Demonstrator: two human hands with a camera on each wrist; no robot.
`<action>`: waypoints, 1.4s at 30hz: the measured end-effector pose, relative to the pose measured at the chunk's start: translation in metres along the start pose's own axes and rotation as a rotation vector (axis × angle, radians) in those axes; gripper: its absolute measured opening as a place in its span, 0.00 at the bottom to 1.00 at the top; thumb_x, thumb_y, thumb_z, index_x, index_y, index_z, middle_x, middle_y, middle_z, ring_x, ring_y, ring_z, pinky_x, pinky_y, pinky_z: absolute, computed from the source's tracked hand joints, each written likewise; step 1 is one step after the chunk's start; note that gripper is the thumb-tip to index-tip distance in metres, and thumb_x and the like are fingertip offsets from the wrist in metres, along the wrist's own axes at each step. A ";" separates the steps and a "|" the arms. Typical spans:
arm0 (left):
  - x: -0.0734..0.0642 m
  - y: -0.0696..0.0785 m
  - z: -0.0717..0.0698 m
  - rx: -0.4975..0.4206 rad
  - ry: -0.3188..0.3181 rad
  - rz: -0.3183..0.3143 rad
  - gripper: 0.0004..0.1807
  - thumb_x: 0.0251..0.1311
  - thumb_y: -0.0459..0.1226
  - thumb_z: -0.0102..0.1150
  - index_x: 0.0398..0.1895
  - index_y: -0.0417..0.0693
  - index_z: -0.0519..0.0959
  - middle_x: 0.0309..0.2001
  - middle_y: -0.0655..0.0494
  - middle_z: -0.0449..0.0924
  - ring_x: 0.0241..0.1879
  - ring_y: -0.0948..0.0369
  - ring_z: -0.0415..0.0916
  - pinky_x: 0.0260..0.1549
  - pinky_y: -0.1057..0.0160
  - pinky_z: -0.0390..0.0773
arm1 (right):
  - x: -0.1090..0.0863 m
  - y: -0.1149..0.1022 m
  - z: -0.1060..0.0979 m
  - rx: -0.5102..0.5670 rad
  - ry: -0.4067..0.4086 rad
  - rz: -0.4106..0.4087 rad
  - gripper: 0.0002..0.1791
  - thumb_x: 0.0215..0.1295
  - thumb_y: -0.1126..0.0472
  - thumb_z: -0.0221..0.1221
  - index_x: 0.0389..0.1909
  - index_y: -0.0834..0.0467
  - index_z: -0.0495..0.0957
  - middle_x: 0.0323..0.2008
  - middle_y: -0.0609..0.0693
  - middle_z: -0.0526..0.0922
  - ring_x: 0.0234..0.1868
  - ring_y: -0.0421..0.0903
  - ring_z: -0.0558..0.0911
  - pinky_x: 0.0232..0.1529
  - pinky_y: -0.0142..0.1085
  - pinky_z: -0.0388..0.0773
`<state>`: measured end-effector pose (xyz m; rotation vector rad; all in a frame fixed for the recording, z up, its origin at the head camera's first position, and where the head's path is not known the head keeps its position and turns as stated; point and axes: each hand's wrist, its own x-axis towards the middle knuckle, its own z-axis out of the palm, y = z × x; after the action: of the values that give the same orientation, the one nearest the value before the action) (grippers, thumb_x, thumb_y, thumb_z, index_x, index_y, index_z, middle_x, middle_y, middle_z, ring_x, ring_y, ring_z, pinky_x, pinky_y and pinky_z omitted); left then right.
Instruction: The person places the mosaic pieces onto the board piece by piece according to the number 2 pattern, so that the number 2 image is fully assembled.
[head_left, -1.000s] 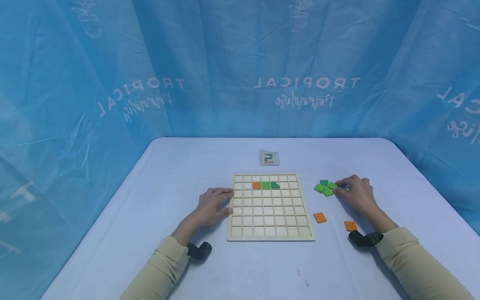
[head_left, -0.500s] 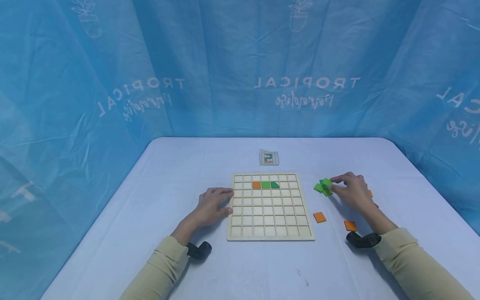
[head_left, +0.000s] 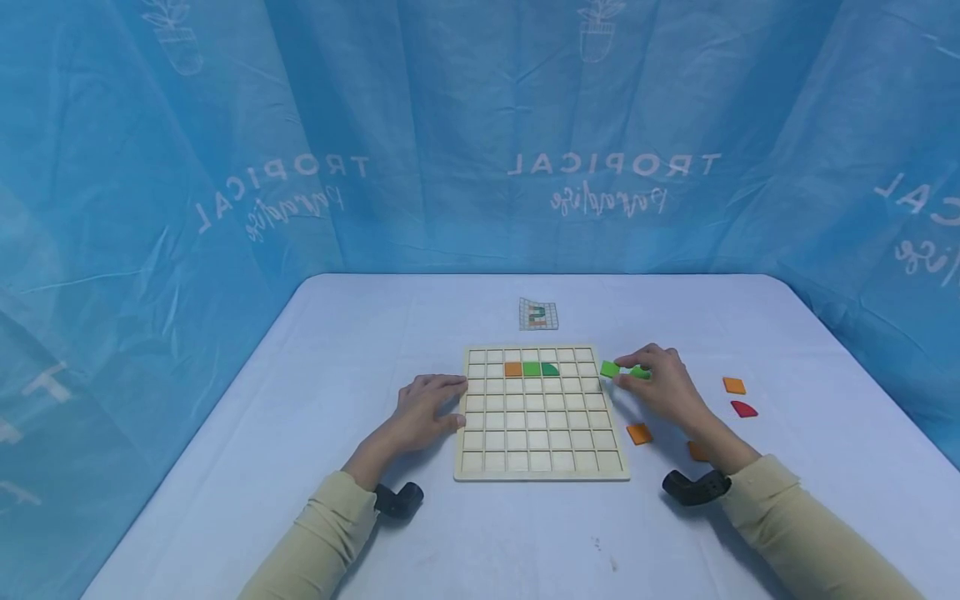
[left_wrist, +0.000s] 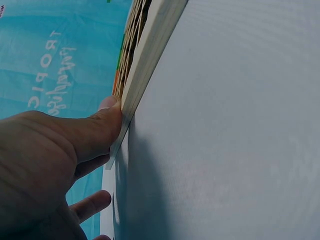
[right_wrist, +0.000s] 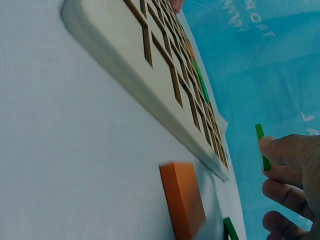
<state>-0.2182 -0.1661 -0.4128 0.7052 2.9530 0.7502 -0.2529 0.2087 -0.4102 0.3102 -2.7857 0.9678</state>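
A wooden grid board (head_left: 540, 477) lies on the table, with an orange square tile (head_left: 513, 369), a light green square tile (head_left: 532, 369) and a dark green quarter-round tile (head_left: 550, 369) side by side in one row. Against the board's left edge rests my left hand (head_left: 423, 412), its thumb (left_wrist: 107, 112) touching the rim. My right hand (head_left: 663, 387) pinches another light green square tile (right_wrist: 259, 132) between thumb and finger, just off the board's upper right edge. Behind that hand, a group of green tiles (head_left: 641, 372) is mostly hidden.
An orange tile (head_left: 639, 434) lies right of the board; a second one (head_left: 697, 451) is partly covered by my right arm. Farther right are an orange tile (head_left: 734, 386) and a red quarter-round tile (head_left: 744, 409). A small patterned card (head_left: 538, 316) stands beyond the board.
My right hand has lifted a light green square tile from the group and carried it left to the board's edge. The red tile and an orange one are uncovered. The left hand stays put.
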 end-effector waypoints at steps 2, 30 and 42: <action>0.000 -0.001 0.001 0.003 0.002 -0.001 0.30 0.63 0.41 0.61 0.67 0.41 0.68 0.67 0.50 0.65 0.66 0.46 0.55 0.60 0.39 0.53 | 0.001 -0.005 0.004 0.012 -0.008 -0.015 0.16 0.59 0.62 0.66 0.47 0.64 0.83 0.45 0.59 0.77 0.47 0.55 0.68 0.42 0.48 0.67; 0.002 -0.001 0.003 -0.002 -0.002 -0.010 0.30 0.63 0.41 0.61 0.67 0.41 0.68 0.67 0.50 0.65 0.66 0.46 0.55 0.60 0.39 0.52 | 0.015 -0.032 0.040 0.042 -0.110 -0.194 0.13 0.59 0.59 0.67 0.45 0.57 0.85 0.43 0.49 0.78 0.42 0.51 0.67 0.41 0.47 0.64; 0.001 0.000 0.002 -0.002 0.006 -0.017 0.30 0.63 0.41 0.62 0.66 0.41 0.69 0.67 0.50 0.65 0.66 0.46 0.55 0.61 0.40 0.52 | 0.022 -0.030 0.052 -0.035 -0.124 -0.245 0.14 0.57 0.59 0.68 0.45 0.57 0.86 0.42 0.50 0.78 0.39 0.49 0.67 0.41 0.47 0.61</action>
<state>-0.2190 -0.1645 -0.4143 0.6787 2.9596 0.7550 -0.2719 0.1504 -0.4279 0.7097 -2.7821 0.8679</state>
